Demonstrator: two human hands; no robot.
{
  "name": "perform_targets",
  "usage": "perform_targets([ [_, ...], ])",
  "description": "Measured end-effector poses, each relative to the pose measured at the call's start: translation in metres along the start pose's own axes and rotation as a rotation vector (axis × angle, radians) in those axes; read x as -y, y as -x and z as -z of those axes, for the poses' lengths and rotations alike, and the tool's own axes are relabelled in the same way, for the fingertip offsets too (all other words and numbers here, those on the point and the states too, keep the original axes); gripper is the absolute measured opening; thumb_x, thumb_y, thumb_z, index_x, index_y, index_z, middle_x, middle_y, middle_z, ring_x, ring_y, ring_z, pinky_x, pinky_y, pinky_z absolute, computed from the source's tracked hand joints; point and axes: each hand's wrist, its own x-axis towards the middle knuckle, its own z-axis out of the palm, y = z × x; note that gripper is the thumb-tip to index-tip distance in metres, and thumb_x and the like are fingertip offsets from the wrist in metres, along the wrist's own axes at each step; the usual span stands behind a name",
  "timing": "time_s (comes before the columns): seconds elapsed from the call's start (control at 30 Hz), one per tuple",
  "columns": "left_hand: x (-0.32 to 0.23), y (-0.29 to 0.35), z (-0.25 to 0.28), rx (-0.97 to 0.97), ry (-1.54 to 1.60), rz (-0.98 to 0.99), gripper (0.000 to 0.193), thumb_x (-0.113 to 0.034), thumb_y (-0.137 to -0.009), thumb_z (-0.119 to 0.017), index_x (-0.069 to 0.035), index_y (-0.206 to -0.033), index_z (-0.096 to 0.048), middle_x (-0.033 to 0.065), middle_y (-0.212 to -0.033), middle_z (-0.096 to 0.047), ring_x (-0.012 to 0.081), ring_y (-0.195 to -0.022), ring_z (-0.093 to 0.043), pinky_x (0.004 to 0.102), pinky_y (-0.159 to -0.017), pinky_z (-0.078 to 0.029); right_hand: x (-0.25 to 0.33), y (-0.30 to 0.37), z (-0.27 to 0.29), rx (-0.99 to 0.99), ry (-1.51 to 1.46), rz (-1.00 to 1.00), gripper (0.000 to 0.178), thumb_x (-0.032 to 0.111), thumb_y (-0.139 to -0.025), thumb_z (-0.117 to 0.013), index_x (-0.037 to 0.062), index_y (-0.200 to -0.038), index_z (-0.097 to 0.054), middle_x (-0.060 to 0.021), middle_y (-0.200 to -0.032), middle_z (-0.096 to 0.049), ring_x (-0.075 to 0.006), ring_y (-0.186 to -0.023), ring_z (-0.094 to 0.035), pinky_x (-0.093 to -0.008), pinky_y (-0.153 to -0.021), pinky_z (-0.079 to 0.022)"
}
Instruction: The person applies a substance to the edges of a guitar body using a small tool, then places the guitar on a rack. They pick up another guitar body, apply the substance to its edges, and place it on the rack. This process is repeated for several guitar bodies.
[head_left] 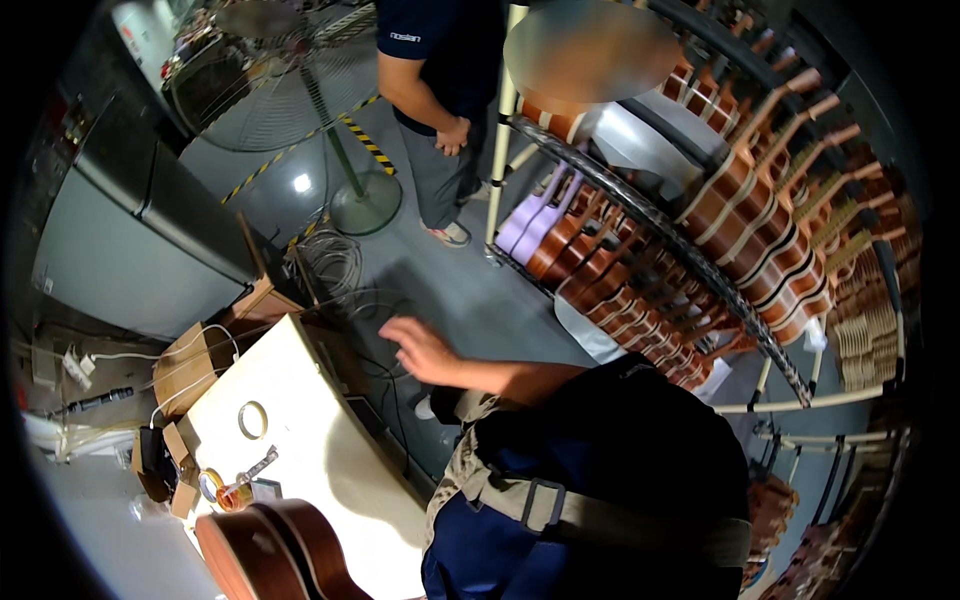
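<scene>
My right hand [422, 352] reaches out from my dark sleeve over the grey floor, beside the table. Its fingers are stretched and slightly apart, with nothing in them. Nearest to it are the edge of the cream-topped table [330, 440] and some loose cables. A brown guitar body [250, 555] with a dark band along its side lies at the table's near end, partly cut off by the frame. Beyond it on the table are a roll of pale tape [253, 420], another tape roll [210, 484] and an orange tape dispenser [235, 497]. My left hand is not in view.
A rack [690, 240] packed with brown guitars stands at the right. A co-worker [440, 110] stands ahead with hands held together. A pedestal fan [365, 203], coiled cable [330, 262] and grey refrigerator [130, 245] are at the far left. Cardboard boxes [190, 370] sit beside the table.
</scene>
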Motion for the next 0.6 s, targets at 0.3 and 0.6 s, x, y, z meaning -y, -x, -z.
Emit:
perform_targets([
  [0.3, -0.068, 0.049, -0.027, 0.208, -0.094, -0.292, 0.051, -0.011, -0.077, -0.066, 0.008, -0.119, -0.043, 0.0164, -0.117, -0.05, 0.0262, -0.108, -0.048, 0.0337, -0.096, -0.036, -0.094, 0.013, 0.362, -0.746, 0.578, -0.905, 0.04, 0.016, -0.08, -0.061, -0.0022, -0.115, -0.053, -0.018, -0.095, -0.064, -0.0297, -0.08, -0.062, -0.0354, -0.068, -0.048],
  [0.6, -0.116, 0.194, -0.172, 1.123, -0.098, -0.521, 0.046, -0.006, -0.076, -0.068, 0.009, -0.114, -0.046, 0.0147, -0.113, -0.053, 0.0234, -0.101, -0.052, 0.0323, -0.091, -0.04, 0.106, 0.032, 0.28, 0.221, 0.22, -0.048, 0.058, 0.034, -0.066, -0.075, 0.006, -0.112, -0.055, -0.0104, -0.116, -0.053, -0.0262, -0.11, -0.047, -0.0419, -0.1, -0.032],
])
